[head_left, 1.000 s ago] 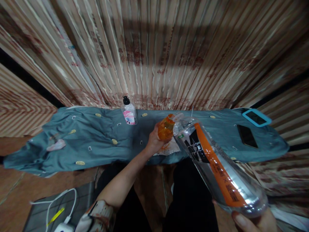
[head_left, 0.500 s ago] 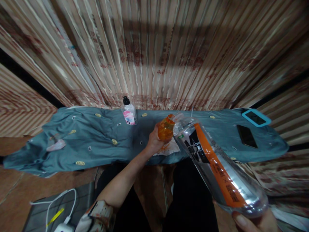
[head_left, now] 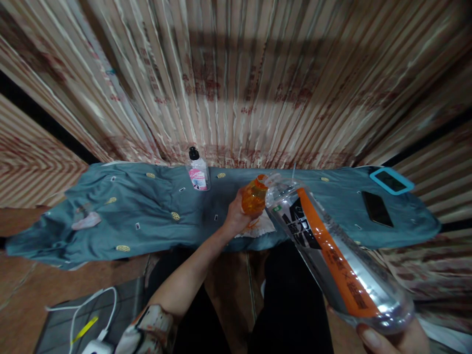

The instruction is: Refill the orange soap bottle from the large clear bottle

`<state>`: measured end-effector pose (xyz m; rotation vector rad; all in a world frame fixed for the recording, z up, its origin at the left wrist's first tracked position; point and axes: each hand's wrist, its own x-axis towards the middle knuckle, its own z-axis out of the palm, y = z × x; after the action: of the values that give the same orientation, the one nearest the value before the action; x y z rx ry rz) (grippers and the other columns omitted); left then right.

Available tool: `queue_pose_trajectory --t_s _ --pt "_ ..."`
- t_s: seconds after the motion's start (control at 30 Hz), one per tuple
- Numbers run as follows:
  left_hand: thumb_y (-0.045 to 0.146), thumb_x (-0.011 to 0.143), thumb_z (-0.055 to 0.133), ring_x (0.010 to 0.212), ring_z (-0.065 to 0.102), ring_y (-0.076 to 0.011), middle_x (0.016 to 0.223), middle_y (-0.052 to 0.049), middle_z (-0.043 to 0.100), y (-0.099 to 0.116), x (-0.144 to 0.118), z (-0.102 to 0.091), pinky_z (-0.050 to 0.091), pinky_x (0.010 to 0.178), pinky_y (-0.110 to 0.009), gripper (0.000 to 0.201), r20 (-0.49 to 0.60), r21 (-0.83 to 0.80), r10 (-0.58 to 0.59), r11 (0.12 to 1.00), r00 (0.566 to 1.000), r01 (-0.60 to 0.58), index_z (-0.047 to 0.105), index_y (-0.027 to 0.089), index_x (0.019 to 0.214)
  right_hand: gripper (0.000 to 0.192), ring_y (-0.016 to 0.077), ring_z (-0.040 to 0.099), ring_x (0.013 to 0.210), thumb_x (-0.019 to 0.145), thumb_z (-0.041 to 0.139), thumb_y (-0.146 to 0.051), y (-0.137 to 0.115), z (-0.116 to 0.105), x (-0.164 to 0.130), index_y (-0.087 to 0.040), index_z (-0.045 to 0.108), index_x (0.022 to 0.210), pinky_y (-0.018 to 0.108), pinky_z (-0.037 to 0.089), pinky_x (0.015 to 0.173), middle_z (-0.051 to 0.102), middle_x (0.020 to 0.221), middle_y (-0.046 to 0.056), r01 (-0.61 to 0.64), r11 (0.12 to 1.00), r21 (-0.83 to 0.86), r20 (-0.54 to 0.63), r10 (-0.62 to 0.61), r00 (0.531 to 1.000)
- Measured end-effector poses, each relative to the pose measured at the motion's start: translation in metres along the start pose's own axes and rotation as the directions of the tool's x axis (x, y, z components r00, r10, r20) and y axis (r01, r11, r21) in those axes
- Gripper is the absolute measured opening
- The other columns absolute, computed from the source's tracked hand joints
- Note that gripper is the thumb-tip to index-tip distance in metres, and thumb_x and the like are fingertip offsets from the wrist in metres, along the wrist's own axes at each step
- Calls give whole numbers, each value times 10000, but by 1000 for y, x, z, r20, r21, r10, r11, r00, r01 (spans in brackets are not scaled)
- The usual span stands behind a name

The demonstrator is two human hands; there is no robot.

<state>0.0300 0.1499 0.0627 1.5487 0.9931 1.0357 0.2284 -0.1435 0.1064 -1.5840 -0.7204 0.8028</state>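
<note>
My left hand (head_left: pixel 238 216) is wrapped round a small orange translucent bottle (head_left: pixel 253 196), held above the cloth with its mouth upward and tilted to the right. In my right hand (head_left: pixel 394 337) is a large clear plastic bottle (head_left: pixel 332 255) with an orange and black label, gripped near its base. It slopes so that its neck lies at the orange bottle's mouth; whether the two touch, I cannot tell. Beneath my left hand a white tissue (head_left: pixel 260 227) with orange stains lies on the teal cloth (head_left: pixel 155 206).
A clear bottle with a black cap and pink label (head_left: pixel 199 174) stands at the back. To the right lie a dark phone (head_left: pixel 376 209) and a blue-framed device (head_left: pixel 391 180). A crumpled pale tissue (head_left: pixel 86 221) is at left. White cable (head_left: pixel 114 300) lies at lower left.
The large bottle's base and my right hand have shifted slightly right. My left hand and the orange bottle have hardly moved.
</note>
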Motion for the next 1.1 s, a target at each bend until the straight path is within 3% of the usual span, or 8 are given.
queue_pose_trajectory --t_s 0.17,0.27,0.43,0.8,1.1 --pt "214 632 893 1156 722 -241 1271 -59 739 -1 0 0 563 1058 -388 805 11 -14 2 1000 1000 -2 514 209 1342 926 326 589 1355 685 844 -484 -5 1 2 -225 505 1506 338 489 1096 632 1462 106 4 998 -66 -15 -5 1000" --pt "195 618 895 1152 725 -247 1263 -51 743 1 0 0 562 1057 -395 818 8 -16 -17 1000 1000 18 515 216 1341 991 378 534 1403 667 849 -504 -6 2 2 -235 462 1539 438 460 1136 588 1508 121 -8 997 -81 -10 7 1000" --pt "163 611 886 1137 730 -242 1259 -52 747 5 -1 -1 566 1045 -390 820 9 -21 -40 999 999 40 512 211 1339 908 423 488 1434 686 847 -507 -9 9 1 -251 517 1492 513 462 1128 575 1517 129 55 988 -147 -61 -65 996" --pt "177 613 895 1153 730 -257 1260 -60 746 6 -1 0 560 1057 -395 803 5 -12 -24 1000 1000 24 520 210 1323 886 412 610 1326 660 883 -449 -7 6 1 -259 557 1462 445 590 962 652 1438 125 72 983 -167 -42 -80 996" --pt "188 619 899 1162 724 -252 1282 -60 739 3 0 1 566 1056 -397 818 4 -30 -7 1000 1000 7 518 225 1341 907 426 560 1368 642 890 -438 -7 8 0 -262 551 1464 471 550 1021 630 1459 113 63 982 -177 -61 -75 995"
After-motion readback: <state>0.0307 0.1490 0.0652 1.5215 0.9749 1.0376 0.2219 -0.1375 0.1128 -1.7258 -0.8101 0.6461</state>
